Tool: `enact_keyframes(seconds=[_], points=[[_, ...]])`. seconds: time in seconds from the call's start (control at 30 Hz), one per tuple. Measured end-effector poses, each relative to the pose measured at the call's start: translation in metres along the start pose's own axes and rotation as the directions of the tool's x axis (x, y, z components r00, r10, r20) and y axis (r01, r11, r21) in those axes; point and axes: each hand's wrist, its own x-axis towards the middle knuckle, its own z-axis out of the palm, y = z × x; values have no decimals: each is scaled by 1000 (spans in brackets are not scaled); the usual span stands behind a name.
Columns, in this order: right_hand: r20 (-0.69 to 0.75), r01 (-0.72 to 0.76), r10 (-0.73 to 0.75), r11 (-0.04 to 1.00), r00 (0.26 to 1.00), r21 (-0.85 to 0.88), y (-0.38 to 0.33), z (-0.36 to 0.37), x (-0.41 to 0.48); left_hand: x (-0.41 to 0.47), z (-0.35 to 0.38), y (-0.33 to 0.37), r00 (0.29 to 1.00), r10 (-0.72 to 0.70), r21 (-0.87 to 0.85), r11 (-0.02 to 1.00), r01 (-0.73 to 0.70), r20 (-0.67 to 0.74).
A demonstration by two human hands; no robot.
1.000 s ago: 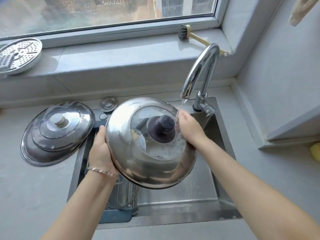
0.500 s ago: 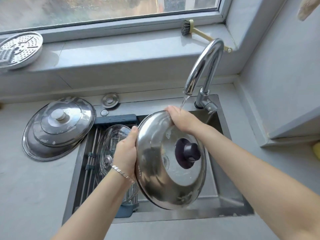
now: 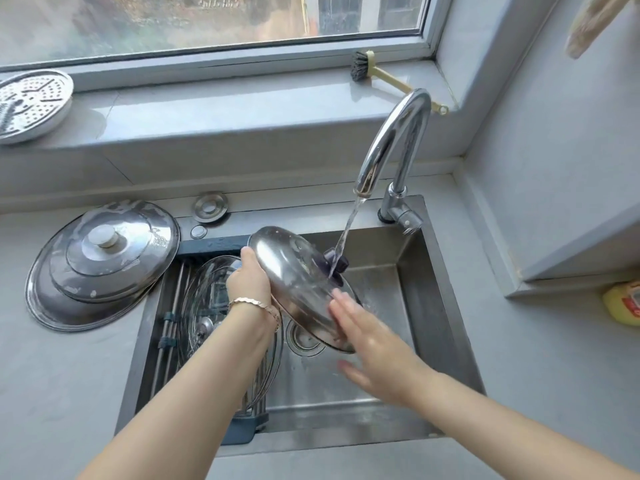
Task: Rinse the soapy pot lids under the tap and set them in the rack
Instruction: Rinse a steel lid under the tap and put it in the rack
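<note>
While tap water (image 3: pixel 346 233) hits its dark knob (image 3: pixel 337 264), left hand (image 3: pixel 251 282) grips the round steel lid (image 3: pixel 294 278) at 9 o'clock. Right hand (image 3: pixel 374 355) spread flat at its 5 o'clock edge.

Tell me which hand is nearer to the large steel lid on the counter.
Left. The left hand grips the held lid by its rim, just right of the counter lid; the right hand touches the held lid's lower edge, farther right.
</note>
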Motion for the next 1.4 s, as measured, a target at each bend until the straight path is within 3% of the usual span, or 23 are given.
enact_keyframes(seconds=[0.07, 0.13, 0.2, 0.3, 0.37, 0.43, 0.53, 0.6, 0.7, 0.77, 0.87, 0.9, 0.93, 0.97, 1.03, 1.07, 1.1, 1.2, 1.27, 1.33, 1.4], points=[[48, -179, 175, 979, 983, 93, 14, -11, -10, -2, 4, 1, 999, -36, -23, 999, 37, 31], [-73, -149, 158, 982, 985, 115, 18, -22, -10, -9, 13, 1, 990, -107, -66, 991, 114, 95], [-211, -113, 118, 993, 970, 32, 12, -39, -5, -15, 23, 0, 964, -198, -101, 971, 218, 177], [-383, -159, 102, 980, 918, -120, 13, -67, -2, -35, 31, 7, 877, -271, -136, 928, 348, 397], [-381, -281, 239, 958, 893, -58, 20, -86, 0, -40, 32, 3, 796, -283, -59, 927, 370, 535], [-322, -426, 418, 903, 849, 50, 31, -93, -3, -42, 29, -8, 768, -300, 121, 951, 283, 566], [-290, -605, 655, 755, 697, 252, 53, -95, -11, -39, 17, -34, 820, -335, 446, 888, 110, 465], [-244, -656, 777, 623, 580, 426, 65, -98, -17, -35, 7, -54, 823, -371, 532, 840, 101, 430], [-95, -599, 889, 378, 448, 706, 65, -99, -18, -32, -3, -63, 739, -444, 383, 884, 268, 507], [27, -526, 901, 228, 432, 819, 59, -94, -16, -31, -8, -59, 696, -376, 169, 922, 350, 612], [155, -500, 884, 99, 441, 860, 49, -84, -13, -27, -20, -51, 734, -310, 57, 935, 349, 605], [157, -523, 876, 121, 456, 844, 44, -80, -11, -27, -23, -51, 756, -305, 30, 935, 354, 579], [101, -580, 876, 222, 472, 784, 39, -76, -9, -28, -26, -51, 793, -301, 2, 935, 354, 530], [0, -657, 860, 390, 511, 646, 37, -70, -7, -26, -28, -55, 844, -279, -3, 949, 315, 459], [-138, -719, 725, 688, 675, 99, 33, -55, -6, -21, -30, -64, 924, -188, 28, 981, 190, 333], [-128, -647, 634, 746, 762, -157, 29, -47, -4, -23, -30, -64, 950, -116, 29, 993, 113, 291], [-68, -563, 570, 773, 819, -292, 25, -38, 1, -29, -28, -62, 967, -35, 42, 999, 25, 253], [101, -508, 542, 827, 835, -240, 8, -15, 28, -50, -23, -58, 969, 105, 92, 987, -128, 225], [99, -417, 441, 888, 892, -193, -2, -6, 41, -62, -19, -53, 962, 161, 99, 978, -186, 221], [170, -152, 179, 975, 969, -160, -16, -3, 42, -62, -20, -48, 964, 156, 64, 983, -174, 216], [284, 79, -26, 981, 959, -179, -17, -8, 34, -60, -24, -45, 969, 151, 38, 986, -161, 197]])
